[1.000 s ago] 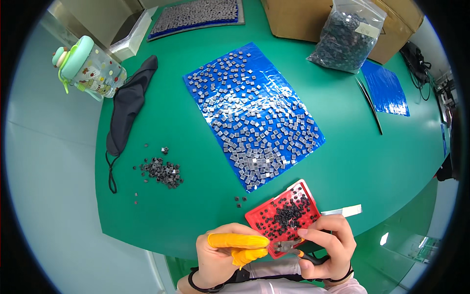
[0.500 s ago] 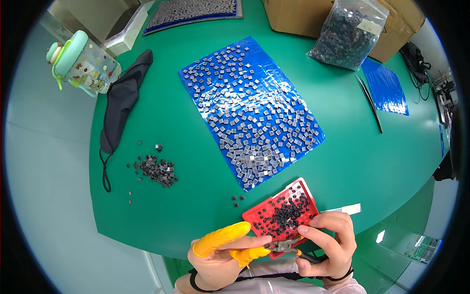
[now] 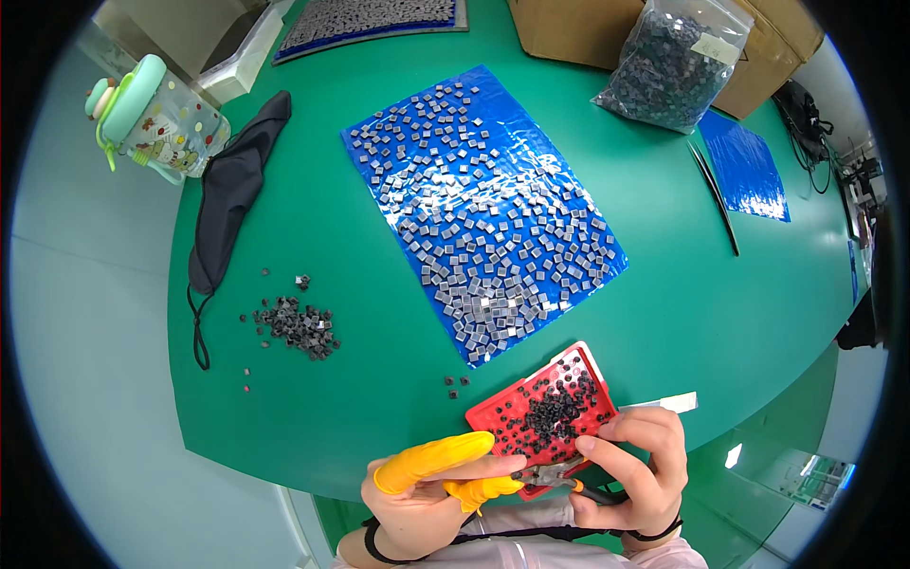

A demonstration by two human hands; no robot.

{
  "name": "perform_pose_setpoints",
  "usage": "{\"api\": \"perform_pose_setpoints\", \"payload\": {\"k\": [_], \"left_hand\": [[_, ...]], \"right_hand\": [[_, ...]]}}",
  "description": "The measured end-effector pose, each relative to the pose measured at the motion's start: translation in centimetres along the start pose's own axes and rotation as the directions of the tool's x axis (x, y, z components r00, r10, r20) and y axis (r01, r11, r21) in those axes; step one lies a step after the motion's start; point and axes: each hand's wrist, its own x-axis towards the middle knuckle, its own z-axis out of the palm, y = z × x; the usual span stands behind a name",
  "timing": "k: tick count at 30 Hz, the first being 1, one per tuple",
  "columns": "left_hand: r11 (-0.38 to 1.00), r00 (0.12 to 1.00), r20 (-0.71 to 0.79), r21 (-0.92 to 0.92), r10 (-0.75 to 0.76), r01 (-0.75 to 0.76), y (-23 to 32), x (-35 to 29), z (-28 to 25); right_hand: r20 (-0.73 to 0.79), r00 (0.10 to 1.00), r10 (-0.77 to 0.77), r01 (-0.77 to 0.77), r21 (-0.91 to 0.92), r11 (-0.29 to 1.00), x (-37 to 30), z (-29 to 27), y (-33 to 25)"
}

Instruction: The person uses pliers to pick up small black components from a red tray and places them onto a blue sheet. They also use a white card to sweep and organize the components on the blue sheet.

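My right hand [image 3: 652, 474] is closed round a pair of small pliers [image 3: 550, 475] with orange and black handles. Its fingertips also reach the edge of a red tray [image 3: 486, 414]. Yellow finger cots cover two fingers of my left hand [image 3: 415, 517], which pinches a tiny black part [image 3: 518, 474] at the plier jaws. Exactly how the jaws meet that part is too small to tell. Inside the tray, beyond the pliers, small black pieces [image 3: 555, 413] lie heaped in the middle and scattered around.
A blue sheet [image 3: 512, 104] bears many small grey square pieces. Left of it are a dark pile of pieces [image 3: 301, 327], a black pouch [image 3: 227, 194] and a clear bottle [image 3: 175, 133]. Tweezers [image 3: 716, 199], a filled plastic bag [image 3: 668, 71] and a cardboard box [image 3: 569, 33] stand far right.
The whole view has shifted very slightly. Both hands keep nearly the same pose at the pliers, and nothing has visibly been picked up or let go.
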Motion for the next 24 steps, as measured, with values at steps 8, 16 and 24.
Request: {"api": "perform_pose_setpoints", "payload": {"k": [8,16,24], "left_hand": [[0.999,1.0,0.002,-0.017,-0.029,0.029,0.1,0.1,0.0],[0.999,0.991,0.131,0.042,-0.021,0.016,0.0,0.6,0.0],[0.999,0.968,0.249,0.024,0.021,-0.028,-0.5,0.3,-0.4]], "right_hand": [[0.009,1.0,-0.018,0.017,0.062,0.998,0.3,0.1,0.1],[-0.08,0.996,-0.041,0.046,0.062,0.997,0.1,0.5,0.1],[-0.067,0.997,-0.038,0.047,0.138,0.989,0.1,0.4,0.0]]}}
